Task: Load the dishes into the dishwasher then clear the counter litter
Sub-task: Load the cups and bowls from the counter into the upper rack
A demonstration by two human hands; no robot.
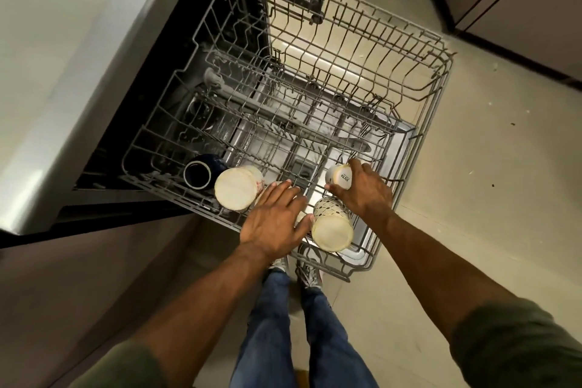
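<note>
Right hand (362,195) gripping lettered mug (340,176)

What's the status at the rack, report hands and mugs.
Right hand grips white mug. Left hand open, flat beside patterned mug. Cream mug and dark mug racked upside down. Nothing blocking.

Grey coated wire rack (419,50), glossy dark blue ceramic mug (197,174), matt cream mug bases, blue denim jeans (327,334)

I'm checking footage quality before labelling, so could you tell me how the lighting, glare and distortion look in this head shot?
Head view: wide-angle bending curves the rack and counter edge; a bright glare strip lies under the rack's far half; the dishwasher interior is dark, so the navy mug is hard to read; the left hand and right hand are sharp.
</note>
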